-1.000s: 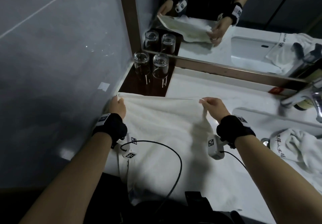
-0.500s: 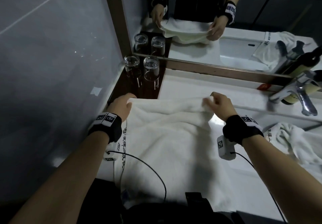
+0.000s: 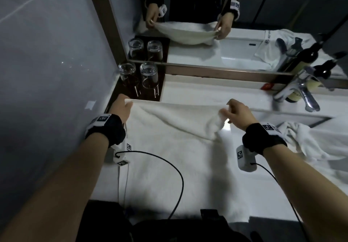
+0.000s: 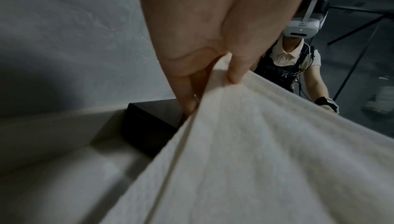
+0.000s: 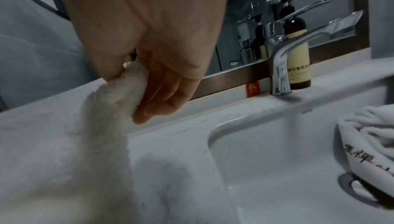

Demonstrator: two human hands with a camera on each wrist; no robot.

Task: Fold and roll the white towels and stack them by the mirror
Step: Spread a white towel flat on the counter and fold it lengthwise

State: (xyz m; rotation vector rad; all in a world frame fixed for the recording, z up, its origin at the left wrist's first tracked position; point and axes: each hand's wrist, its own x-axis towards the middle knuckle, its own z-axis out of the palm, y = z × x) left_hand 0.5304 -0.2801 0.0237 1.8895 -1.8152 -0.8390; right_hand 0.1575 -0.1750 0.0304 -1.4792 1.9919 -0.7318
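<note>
Across the pale white stone table (image 3: 197, 89) below the brown-framed wall mirror (image 3: 244, 25), a large white terry towel (image 3: 169, 157) lies spread, its far edge lifted taut, while a second crumpled white towel (image 3: 308, 143) waits by the sink. It looks soft, limp and light, likely to sag in the middle, so the corners seem the right places to hold. The left hand (image 3: 122, 108) pinches the far left corner between thumb and fingers, and the right hand (image 3: 239, 112) pinches the bunched far right corner.

Two towels (image 3: 169, 147) (image 3: 301, 140) (white), two glasses (image 3: 128, 74) (image 3: 149, 76)
</note>
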